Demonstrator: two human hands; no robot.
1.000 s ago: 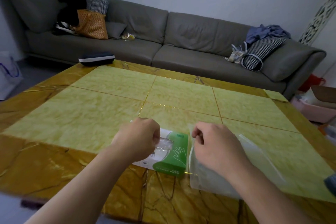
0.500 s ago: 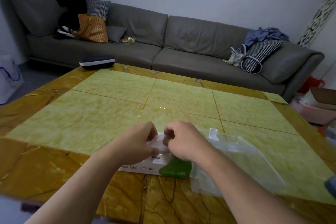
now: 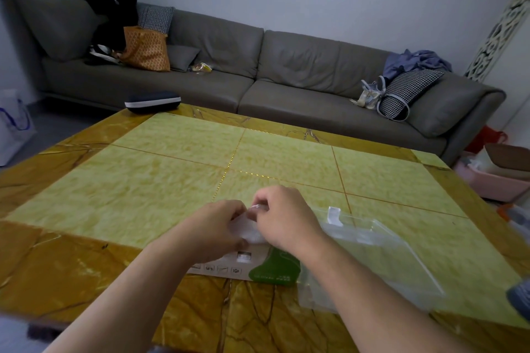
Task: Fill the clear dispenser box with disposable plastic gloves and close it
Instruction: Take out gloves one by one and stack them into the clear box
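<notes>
A white and green cardboard glove box (image 3: 258, 268) lies on the table near its front edge. Over it my left hand (image 3: 212, 231) and my right hand (image 3: 282, 216) meet, and both pinch a wad of thin clear plastic gloves (image 3: 249, 231) at the box's top. To the right lies the clear dispenser box (image 3: 381, 258), with a small white tab standing at its far edge. My right forearm crosses its near left corner. The opening of the cardboard box is hidden by my hands.
The yellow-green and amber stone table (image 3: 177, 180) stretches ahead. A dark case with a white band (image 3: 152, 101) sits at its far left corner. Behind it runs a grey sofa (image 3: 286, 80) with bags and cushions. A pink tub (image 3: 487, 178) stands on the floor at right.
One second ago my hands were apart, the right one on the clear box. The right hand moved left to meet the left hand over the cardboard box, and both now pinch the gloves.
</notes>
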